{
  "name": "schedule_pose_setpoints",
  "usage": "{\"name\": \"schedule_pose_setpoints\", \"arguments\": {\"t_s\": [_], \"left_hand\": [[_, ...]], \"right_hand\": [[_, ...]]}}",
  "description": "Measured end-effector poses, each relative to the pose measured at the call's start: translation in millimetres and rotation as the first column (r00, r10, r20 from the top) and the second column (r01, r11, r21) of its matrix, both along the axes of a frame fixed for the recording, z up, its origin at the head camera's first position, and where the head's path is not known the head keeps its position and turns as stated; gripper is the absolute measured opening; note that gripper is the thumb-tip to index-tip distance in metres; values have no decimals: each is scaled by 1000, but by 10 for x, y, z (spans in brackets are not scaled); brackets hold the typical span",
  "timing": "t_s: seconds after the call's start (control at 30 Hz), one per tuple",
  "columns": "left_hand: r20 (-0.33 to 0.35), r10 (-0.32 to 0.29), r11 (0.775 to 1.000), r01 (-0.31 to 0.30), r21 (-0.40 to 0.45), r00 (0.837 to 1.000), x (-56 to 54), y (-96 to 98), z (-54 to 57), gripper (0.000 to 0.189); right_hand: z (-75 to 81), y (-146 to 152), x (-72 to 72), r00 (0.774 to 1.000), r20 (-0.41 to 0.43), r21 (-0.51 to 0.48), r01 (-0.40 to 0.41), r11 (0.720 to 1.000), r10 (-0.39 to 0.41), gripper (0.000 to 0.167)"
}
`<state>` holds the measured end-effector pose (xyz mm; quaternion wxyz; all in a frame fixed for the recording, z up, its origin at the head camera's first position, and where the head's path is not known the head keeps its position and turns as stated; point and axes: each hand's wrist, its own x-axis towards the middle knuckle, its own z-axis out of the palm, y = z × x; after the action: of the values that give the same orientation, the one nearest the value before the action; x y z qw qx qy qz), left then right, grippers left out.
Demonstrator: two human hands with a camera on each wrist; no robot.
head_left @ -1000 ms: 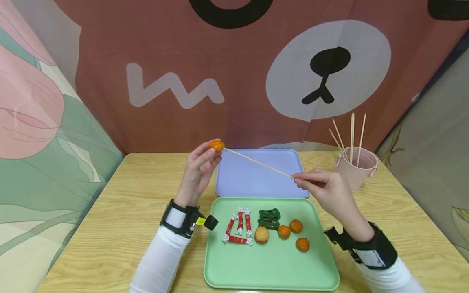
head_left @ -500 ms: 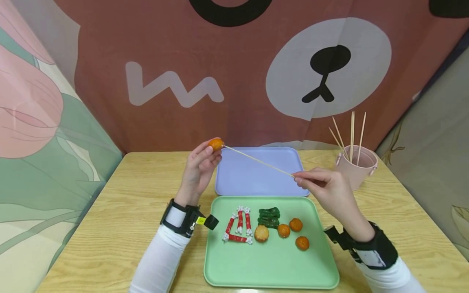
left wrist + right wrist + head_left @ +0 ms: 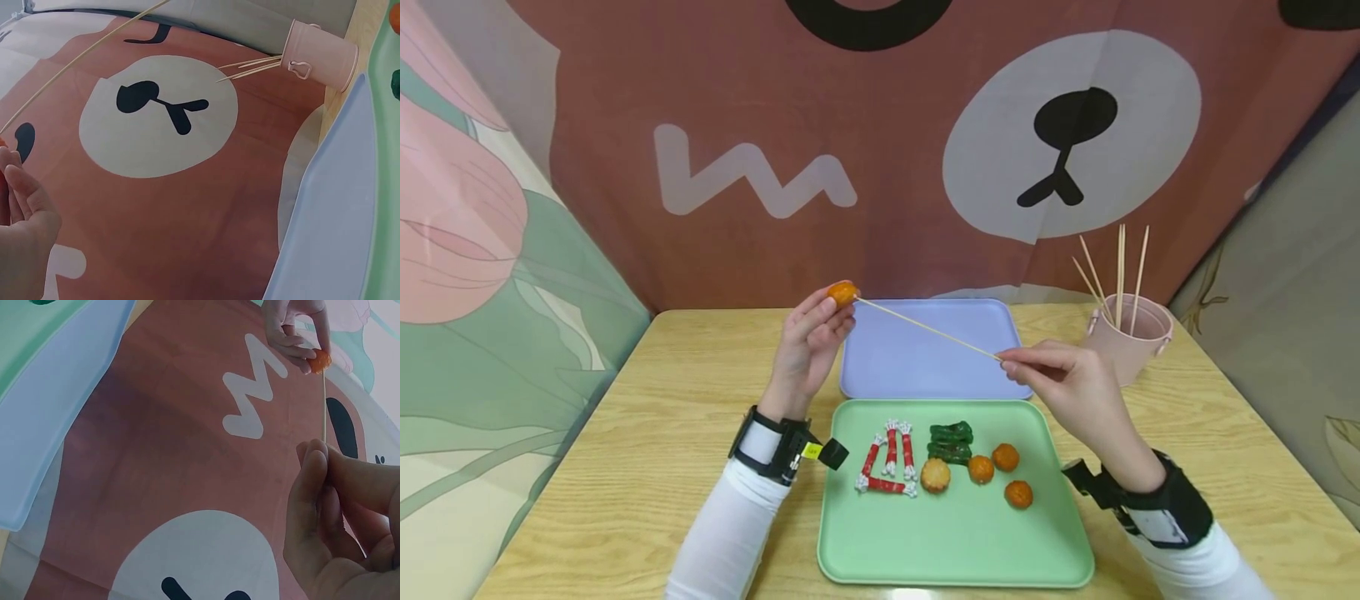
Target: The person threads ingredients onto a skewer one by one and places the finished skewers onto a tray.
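Above the blue tray, my left hand (image 3: 808, 346) pinches an orange ball of food (image 3: 843, 292) between thumb and fingers. A thin bamboo skewer (image 3: 928, 330) slants from the ball down to my right hand (image 3: 1071, 383), which pinches its other end between thumb and fingertips. The skewer's tip meets the ball; how deep it goes in is hidden. In the right wrist view the orange ball (image 3: 320, 361) sits at the far end of the skewer (image 3: 324, 406). The left wrist view cuts off most of the ball beside the left fingers (image 3: 28, 187).
A green tray (image 3: 955, 550) in front bears several orange balls (image 3: 1006, 457), a yellowish round piece (image 3: 935, 475), dark green pieces (image 3: 951, 442) and red-and-white sticks (image 3: 891, 450). Behind it lies the blue tray (image 3: 925, 367). A pink bucket (image 3: 1123, 354) at back right holds several skewers (image 3: 1121, 275).
Both hands keep their grip on the ball and the skewer and have hardly moved. The head view has tilted very slightly upward or downward, shifting the whole scene a little up in the picture.
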<state>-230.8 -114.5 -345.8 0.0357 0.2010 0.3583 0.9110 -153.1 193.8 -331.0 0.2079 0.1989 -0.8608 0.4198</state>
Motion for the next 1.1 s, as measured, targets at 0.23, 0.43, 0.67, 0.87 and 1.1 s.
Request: {"name": "schedule_pose_setpoints", "arguments": {"t_s": [0.23,0.43,0.67,0.87,1.1], "left_hand": [[39,-23,999,22,26,999,6,13,-10,17],[78,-100,989,91,114,992,3,28,-15,20],[84,-133,984,121,135,988,20,37,-14,20],[79,-121,986,110,126,990,24,34,-10,19],[74,-99,989,90,117,992,21,23,-6,21]], "right_hand": [[-10,-13,5,1000,15,-17,1,1000,-1,19],[-9,-25,18,1000,22,-34,-5,999,6,18],[6,-30,31,1000,12,-32,-16,999,16,19],[23,-28,48,1000,-8,-22,-23,999,23,21],[31,-28,63,1000,-25,-6,-17,1000,17,21]]}}
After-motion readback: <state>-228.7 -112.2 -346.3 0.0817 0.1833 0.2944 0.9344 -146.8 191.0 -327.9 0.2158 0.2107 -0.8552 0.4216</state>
